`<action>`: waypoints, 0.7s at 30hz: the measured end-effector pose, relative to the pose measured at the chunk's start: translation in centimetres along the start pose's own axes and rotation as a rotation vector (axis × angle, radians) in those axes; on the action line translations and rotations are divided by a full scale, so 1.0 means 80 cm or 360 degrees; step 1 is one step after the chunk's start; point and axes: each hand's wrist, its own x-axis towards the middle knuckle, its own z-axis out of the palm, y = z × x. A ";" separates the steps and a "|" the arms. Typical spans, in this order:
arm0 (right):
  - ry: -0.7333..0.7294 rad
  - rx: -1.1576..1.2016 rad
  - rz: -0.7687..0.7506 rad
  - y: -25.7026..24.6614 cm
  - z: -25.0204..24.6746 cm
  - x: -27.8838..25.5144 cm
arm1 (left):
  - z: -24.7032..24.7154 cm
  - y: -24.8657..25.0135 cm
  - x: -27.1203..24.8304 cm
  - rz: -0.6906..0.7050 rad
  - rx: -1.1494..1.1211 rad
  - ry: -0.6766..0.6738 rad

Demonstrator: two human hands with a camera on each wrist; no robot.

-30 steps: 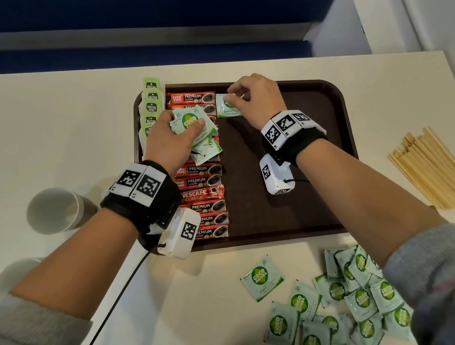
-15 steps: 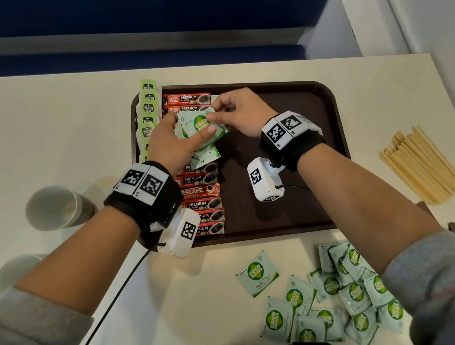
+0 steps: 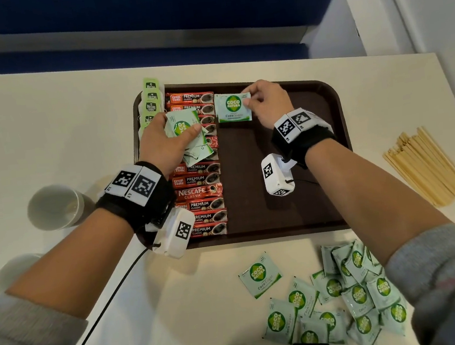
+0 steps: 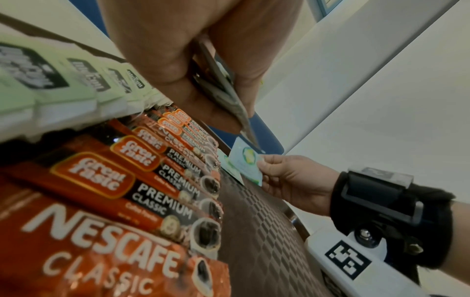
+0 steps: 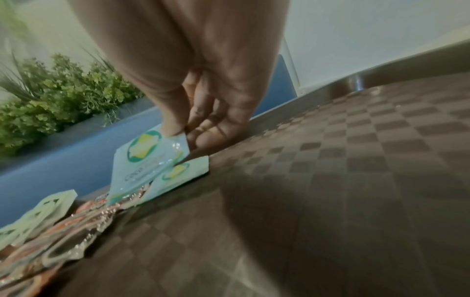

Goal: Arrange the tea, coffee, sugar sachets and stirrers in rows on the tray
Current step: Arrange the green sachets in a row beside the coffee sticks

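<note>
A dark brown tray holds a column of green tea bags on its left rim and a column of red coffee sticks beside it. My left hand grips a small stack of green sugar sachets over the coffee sticks. My right hand pinches one sugar sachet by its right edge at the tray's far end, right of the coffee column. In the right wrist view that sachet is tilted above another sachet lying flat on the tray.
A pile of loose sugar sachets lies on the table in front of the tray, one sachet apart to its left. Wooden stirrers lie right of the tray. Two white cups stand at the left.
My right hand drew one sachet from the stack in my left hand and carried it right and away, to the tray's far end beside the coffee column. The left hand stayed.
</note>
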 end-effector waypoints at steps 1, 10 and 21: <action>0.0009 -0.0066 0.0011 0.002 0.002 0.001 | 0.000 0.000 0.000 -0.0001 -0.0002 0.0003; 0.0012 -0.0106 0.0135 0.006 0.011 0.006 | -0.001 -0.005 0.000 -0.0032 0.0002 -0.0010; 0.0026 -0.0165 0.0188 0.002 0.014 0.016 | -0.001 -0.006 0.001 -0.0042 -0.0007 -0.0030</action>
